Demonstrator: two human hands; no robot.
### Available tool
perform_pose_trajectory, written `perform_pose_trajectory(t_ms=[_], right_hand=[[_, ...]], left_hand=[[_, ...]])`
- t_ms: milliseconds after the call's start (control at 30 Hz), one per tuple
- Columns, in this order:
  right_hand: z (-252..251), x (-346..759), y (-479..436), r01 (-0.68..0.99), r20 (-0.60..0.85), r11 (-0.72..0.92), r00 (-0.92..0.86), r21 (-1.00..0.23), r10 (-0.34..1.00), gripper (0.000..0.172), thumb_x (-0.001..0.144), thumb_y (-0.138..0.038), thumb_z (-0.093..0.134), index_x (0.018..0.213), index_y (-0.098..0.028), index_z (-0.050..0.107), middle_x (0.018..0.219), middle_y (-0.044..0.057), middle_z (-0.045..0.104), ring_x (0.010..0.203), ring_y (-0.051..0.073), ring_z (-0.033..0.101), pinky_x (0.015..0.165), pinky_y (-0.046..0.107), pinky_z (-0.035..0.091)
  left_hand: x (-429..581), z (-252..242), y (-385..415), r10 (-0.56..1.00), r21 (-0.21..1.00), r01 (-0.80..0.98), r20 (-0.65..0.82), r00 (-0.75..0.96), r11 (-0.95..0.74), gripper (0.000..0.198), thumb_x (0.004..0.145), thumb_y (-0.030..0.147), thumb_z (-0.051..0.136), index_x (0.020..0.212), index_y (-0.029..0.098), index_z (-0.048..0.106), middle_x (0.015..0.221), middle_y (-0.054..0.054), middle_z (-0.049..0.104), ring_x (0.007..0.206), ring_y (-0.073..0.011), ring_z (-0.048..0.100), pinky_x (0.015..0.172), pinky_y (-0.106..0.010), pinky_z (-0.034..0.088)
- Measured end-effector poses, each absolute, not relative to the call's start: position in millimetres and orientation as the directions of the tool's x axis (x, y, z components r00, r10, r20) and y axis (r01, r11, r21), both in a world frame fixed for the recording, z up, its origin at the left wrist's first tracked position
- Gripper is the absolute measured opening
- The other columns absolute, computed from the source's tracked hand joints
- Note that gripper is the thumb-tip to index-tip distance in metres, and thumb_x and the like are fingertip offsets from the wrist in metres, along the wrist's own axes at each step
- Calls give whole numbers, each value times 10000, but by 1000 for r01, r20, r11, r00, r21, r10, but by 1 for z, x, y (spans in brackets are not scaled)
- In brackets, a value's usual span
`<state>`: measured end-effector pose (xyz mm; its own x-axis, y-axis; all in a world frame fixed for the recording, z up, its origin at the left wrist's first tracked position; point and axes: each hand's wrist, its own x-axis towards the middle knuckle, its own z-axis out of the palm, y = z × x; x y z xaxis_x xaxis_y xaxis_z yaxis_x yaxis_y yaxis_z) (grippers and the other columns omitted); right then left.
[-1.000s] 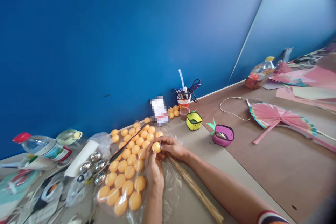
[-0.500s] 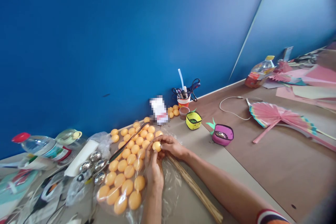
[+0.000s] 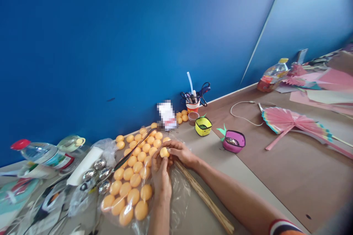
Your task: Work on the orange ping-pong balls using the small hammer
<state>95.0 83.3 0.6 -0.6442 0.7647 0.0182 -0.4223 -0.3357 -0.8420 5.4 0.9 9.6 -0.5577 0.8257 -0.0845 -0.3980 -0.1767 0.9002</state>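
Note:
Between both hands, above the tabletop, is one yellow-orange ping-pong ball (image 3: 164,152). My left hand (image 3: 160,170) is closed around its left and lower side, thumb pointing up. From the right, my right hand (image 3: 180,152) pinches the same ball with thumb and fingers. Just left of the hands lies a clear plastic bag full of orange ping-pong balls (image 3: 134,195). A bundle of thin wooden sticks (image 3: 205,198) runs from under my right hand toward the front edge. The fingers partly hide the held ball.
At the left stand a red-capped bottle (image 3: 45,154), silver balls (image 3: 100,164) and cables. Behind are a cup of tools (image 3: 192,106), a yellow basket (image 3: 203,132) and a purple basket (image 3: 237,147). Rightward lie a pink paper fan (image 3: 293,119) and another bottle (image 3: 273,77).
Almost nothing differs. My fingers have shifted slightly on the ball, which sits a touch higher and is turned a little in my grip.

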Motion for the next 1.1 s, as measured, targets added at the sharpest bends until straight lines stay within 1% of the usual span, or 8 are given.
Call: perform_pose_trajectory(t_ms=[200, 300, 400, 533, 700, 800, 967, 1100], right_hand=[[-1, 93, 83, -476, 59, -318, -622, -820, 780, 336, 736, -322, 755, 1034, -177, 704, 832, 6, 705, 531, 85, 532, 533, 230, 439], [-2, 92, 85, -473, 61, -317, -627, -822, 777, 318, 750, -321, 741, 1025, -170, 691, 641, -33, 642, 494, 97, 523, 520, 230, 428], [-1, 93, 85, -473, 51, -329, -629, -817, 776, 309, 757, -312, 732, 1023, -163, 680, 566, -52, 593, 487, 98, 507, 522, 227, 420], [1, 93, 83, -482, 64, -319, -623, -816, 779, 322, 733, -307, 748, 1011, -158, 683, 640, -36, 632, 502, 92, 509, 515, 225, 407], [4, 93, 80, -417, 88, -262, -655, -870, 751, 368, 746, -374, 765, 1045, -171, 696, 644, -36, 633, 522, 101, 532, 535, 231, 416], [8, 95, 80, -366, 101, -201, -660, -908, 745, 343, 755, -382, 759, 1030, -184, 712, 655, -33, 627, 540, 105, 531, 548, 238, 431], [13, 95, 78, -309, 107, -127, -639, -943, 762, 321, 712, -321, 750, 1009, -202, 720, 676, -33, 628, 562, 115, 536, 551, 241, 437], [13, 95, 77, -370, 134, -77, -511, -926, 849, 236, 736, -334, 689, 915, -183, 712, 705, -10, 641, 517, 97, 481, 524, 240, 394]], left_hand=[[4, 10, 2, 830, 850, -474, -82, -552, -231, 334, 690, 292, 792, 986, 218, 657, 926, -8, 692, 791, -149, 630, 716, -260, 497], [4, 12, 4, 814, 826, -507, -106, -571, -248, 275, 690, 272, 751, 944, 211, 665, 856, 3, 676, 779, -149, 625, 709, -257, 489], [4, 14, 4, 821, 819, -526, -127, -557, -230, 336, 705, 270, 717, 1036, 221, 692, 962, -23, 705, 850, -160, 634, 751, -266, 499], [3, 14, 3, 850, 848, -495, -110, -515, -190, 391, 762, 290, 682, 1147, 224, 702, 1106, -66, 714, 918, -180, 646, 830, -296, 513], [3, 12, 1, 857, 858, -481, -102, -505, -181, 379, 774, 293, 696, 1146, 222, 697, 1150, -70, 714, 982, -205, 655, 871, -312, 517], [5, 12, 1, 856, 852, -489, -102, -506, -187, 367, 759, 277, 716, 1123, 236, 691, 1174, -66, 708, 1034, -219, 656, 881, -317, 521], [6, 15, 2, 864, 831, -524, -119, -490, -183, 314, 744, 298, 723, 1047, 221, 693, 1054, -59, 724, 947, -208, 668, 837, -314, 527], [3, 21, 4, 845, 717, -662, -202, -495, -216, 301, 652, 262, 749, 942, 209, 688, 819, -2, 693, 727, -149, 631, 689, -262, 507]])
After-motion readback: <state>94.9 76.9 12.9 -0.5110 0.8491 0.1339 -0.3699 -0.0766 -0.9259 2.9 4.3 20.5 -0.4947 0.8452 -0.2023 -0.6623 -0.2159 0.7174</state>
